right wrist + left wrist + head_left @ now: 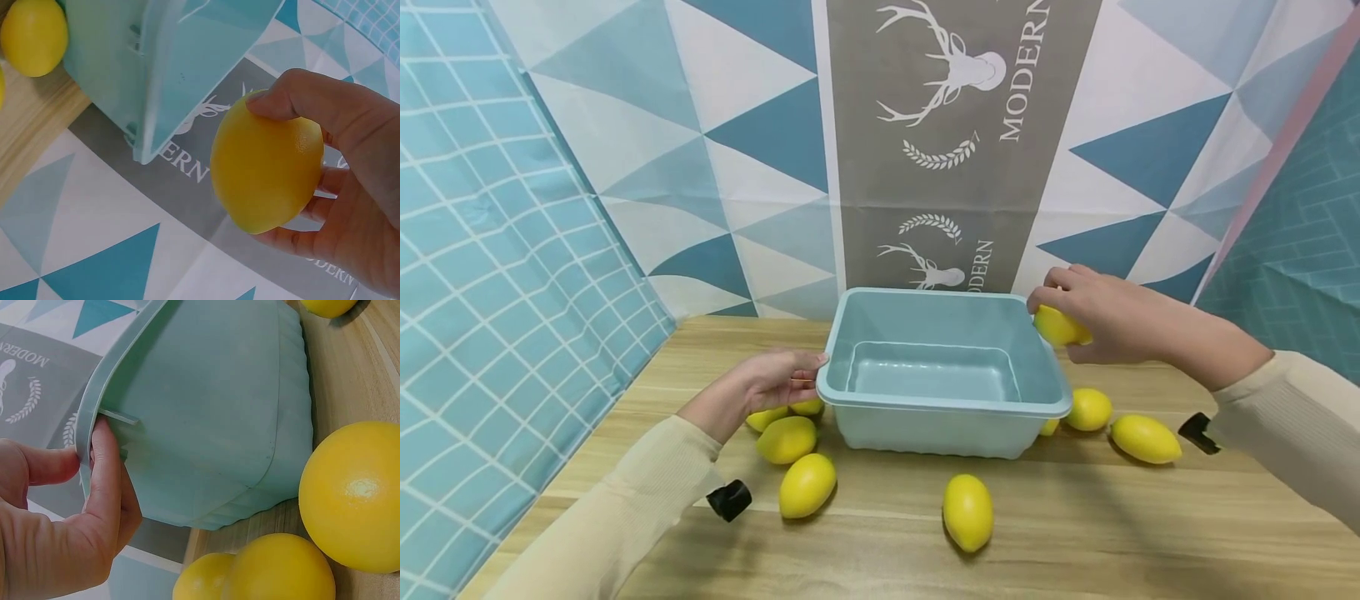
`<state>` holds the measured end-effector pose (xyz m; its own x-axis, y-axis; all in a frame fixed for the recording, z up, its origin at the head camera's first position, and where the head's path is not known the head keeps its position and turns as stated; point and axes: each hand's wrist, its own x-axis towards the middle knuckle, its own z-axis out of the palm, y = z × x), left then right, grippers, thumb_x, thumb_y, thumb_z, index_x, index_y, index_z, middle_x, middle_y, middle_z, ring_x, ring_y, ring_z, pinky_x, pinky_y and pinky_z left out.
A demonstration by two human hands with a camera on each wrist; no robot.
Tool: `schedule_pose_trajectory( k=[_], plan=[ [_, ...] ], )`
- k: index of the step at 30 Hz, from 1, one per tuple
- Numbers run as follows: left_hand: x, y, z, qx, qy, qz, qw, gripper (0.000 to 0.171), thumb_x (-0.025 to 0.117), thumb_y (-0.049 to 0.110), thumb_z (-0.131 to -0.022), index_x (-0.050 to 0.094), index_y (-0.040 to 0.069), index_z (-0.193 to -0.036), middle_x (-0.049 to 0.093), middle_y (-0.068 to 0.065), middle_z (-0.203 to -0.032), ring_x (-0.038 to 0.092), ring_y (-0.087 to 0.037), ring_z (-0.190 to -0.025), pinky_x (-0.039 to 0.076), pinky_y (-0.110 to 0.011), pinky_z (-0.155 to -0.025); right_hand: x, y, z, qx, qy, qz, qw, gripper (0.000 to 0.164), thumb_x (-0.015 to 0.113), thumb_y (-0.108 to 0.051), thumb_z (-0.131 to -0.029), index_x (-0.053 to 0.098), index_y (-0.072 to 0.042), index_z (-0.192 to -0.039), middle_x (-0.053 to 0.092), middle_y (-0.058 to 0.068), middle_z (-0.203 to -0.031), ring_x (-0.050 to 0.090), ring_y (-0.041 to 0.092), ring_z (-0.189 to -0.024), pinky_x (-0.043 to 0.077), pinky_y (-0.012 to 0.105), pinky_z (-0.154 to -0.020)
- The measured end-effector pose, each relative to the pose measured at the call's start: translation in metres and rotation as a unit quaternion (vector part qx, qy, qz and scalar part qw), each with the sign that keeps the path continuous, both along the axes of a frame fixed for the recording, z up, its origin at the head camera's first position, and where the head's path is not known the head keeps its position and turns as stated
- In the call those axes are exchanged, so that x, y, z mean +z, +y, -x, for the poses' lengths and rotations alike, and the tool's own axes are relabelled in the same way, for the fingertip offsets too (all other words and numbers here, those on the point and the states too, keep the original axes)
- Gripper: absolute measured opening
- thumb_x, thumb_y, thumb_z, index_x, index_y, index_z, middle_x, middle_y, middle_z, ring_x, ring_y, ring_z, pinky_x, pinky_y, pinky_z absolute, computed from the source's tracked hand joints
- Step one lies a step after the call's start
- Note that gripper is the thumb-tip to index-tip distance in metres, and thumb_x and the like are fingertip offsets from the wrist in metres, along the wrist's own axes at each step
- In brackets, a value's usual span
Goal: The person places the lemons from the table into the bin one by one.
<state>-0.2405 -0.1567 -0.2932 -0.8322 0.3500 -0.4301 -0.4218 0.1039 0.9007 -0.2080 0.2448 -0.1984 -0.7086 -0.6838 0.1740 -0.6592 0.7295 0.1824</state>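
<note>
A pale blue-green plastic basin (932,408) stands on the wooden table, and its visible floor holds nothing. My left hand (781,379) pinches its left rim; in the left wrist view the thumb presses outside the lip and the curled fingers sit beneath it. My right hand (1101,312) grips a lemon (1060,326) beside the basin's right rim, raised above the table. The right wrist view shows the thumb on one side of that lemon (267,162) and fingers round the other, apart from the basin wall (112,69).
Several lemons lie left of the basin, among them one at the front (807,486). A single lemon (967,512) rests before it. On the right lie a round-looking lemon (1088,409), a longer one (1146,439) and one partly hidden. A patterned cloth (760,167) hangs behind.
</note>
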Motion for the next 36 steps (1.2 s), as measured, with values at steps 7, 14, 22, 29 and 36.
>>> schedule_pose_trajectory(
  k=[7, 14, 22, 29, 36],
  plan=[
    [0.003, 0.0, 0.0, 0.001, 0.005, 0.001, 1.0, 0.032, 0.049, 0.017, -0.1, 0.047, -0.004, -0.123, 0.06, -0.002, -0.09, 0.06, -0.01, -0.077, 0.058, -0.017, -0.07, 0.011, -0.009, 0.006, 0.009, 0.014, 0.004, 1.0, 0.051, 0.085, -0.006, -0.063, 0.061, -0.016, -0.107, 0.058, 0.004, -0.099, 0.054, 0.022, -0.092, 0.057, 0.038, -0.077],
    [0.0, -0.001, 0.0, 0.002, 0.003, 0.004, 1.0, 0.033, 0.05, 0.018, -0.1, 0.046, -0.004, -0.125, 0.059, -0.003, -0.092, 0.059, -0.01, -0.078, 0.058, -0.017, -0.072, 0.013, -0.016, 0.011, 0.006, -0.007, 0.011, 1.0, 0.049, 0.085, -0.008, -0.065, 0.061, -0.017, -0.106, 0.057, 0.003, -0.1, 0.053, 0.022, -0.095, 0.056, 0.038, -0.078],
    [0.0, 0.0, -0.001, 0.0, 0.003, 0.003, 1.0, 0.04, 0.048, 0.018, -0.101, 0.041, -0.006, -0.131, 0.059, -0.004, -0.095, 0.059, -0.01, -0.079, 0.058, -0.017, -0.073, 0.012, -0.022, 0.021, 0.025, -0.014, 0.02, 0.999, 0.045, 0.083, -0.006, -0.066, 0.061, -0.017, -0.103, 0.056, 0.004, -0.097, 0.052, 0.021, -0.091, 0.052, 0.036, -0.075],
    [0.0, 0.001, -0.001, -0.001, 0.003, 0.003, 1.0, 0.041, 0.048, 0.018, -0.101, 0.04, -0.007, -0.133, 0.059, -0.004, -0.095, 0.06, -0.01, -0.079, 0.058, -0.018, -0.073, 0.012, -0.026, 0.029, 0.031, -0.02, 0.02, 0.999, 0.043, 0.08, -0.003, -0.065, 0.059, -0.014, -0.101, 0.054, 0.005, -0.092, 0.05, 0.022, -0.088, 0.05, 0.035, -0.073],
    [0.001, 0.002, -0.002, 0.001, 0.0, 0.003, 1.0, 0.042, 0.049, 0.018, -0.1, 0.04, -0.007, -0.134, 0.059, -0.004, -0.096, 0.059, -0.01, -0.08, 0.058, -0.017, -0.073, 0.012, -0.029, 0.038, 0.023, -0.042, 0.02, 0.999, 0.047, 0.081, -0.003, -0.066, 0.059, -0.017, -0.106, 0.055, 0.006, -0.096, 0.05, 0.022, -0.089, 0.051, 0.037, -0.074]
  ],
)
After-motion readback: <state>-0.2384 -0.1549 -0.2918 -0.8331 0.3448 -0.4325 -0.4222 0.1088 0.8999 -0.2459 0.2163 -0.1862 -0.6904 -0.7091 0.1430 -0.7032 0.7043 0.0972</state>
